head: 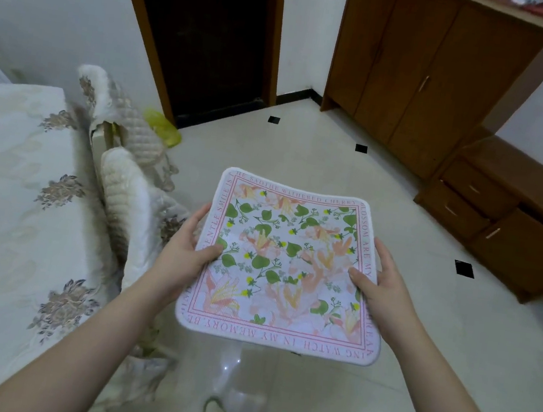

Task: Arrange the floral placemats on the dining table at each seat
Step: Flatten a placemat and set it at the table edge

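A square floral placemat (284,266), white-edged with a pink border of lettering and green leaves, is held flat in the air over the floor. My left hand (188,246) grips its left edge, thumb on top. On the opposite edge my right hand (381,282) grips the same way. The dining table (6,188), covered with a cream cloth with flower patches, lies to the left of the mat.
Two chairs with cream quilted covers (126,193) stand pushed against the table's right side. A dark doorway (203,31) is ahead, a brown wardrobe (419,69) and low drawer unit (503,215) at the right. Glossy tiled floor (323,403) lies below.
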Motion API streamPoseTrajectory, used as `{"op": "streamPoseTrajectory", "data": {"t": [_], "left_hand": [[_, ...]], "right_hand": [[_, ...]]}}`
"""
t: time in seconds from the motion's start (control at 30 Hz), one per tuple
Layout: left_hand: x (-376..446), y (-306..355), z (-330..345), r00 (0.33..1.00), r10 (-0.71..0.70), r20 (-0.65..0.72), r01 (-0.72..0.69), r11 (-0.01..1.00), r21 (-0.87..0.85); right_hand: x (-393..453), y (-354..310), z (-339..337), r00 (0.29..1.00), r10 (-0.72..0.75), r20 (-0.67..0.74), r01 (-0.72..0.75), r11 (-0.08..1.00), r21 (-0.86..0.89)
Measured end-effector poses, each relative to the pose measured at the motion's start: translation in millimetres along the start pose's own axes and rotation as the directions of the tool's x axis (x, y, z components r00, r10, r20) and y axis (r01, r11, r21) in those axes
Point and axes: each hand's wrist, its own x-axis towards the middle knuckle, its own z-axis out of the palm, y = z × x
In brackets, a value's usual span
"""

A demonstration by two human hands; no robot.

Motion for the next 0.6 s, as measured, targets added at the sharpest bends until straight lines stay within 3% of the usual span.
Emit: {"op": "streamPoseTrajectory", "data": {"t": [0.3, 0.6], "left_hand": [[53.9, -2.4, -43.8, 0.995, 0.0, -0.099, -0.01, 0.996, -0.092], [113.2, 20.1, -118.2, 0.981, 0.018, -0.194, -0.044, 0.991, -0.13]], "right_hand": [[79.4, -30.4, 45.9, 0.992, -0.032, 0.119, 0.036, 0.999, -0.035], [171.8, -65.0, 132.4, 0.978, -0.015, 0.21, 0.036, 0.995, -0.097]]}}
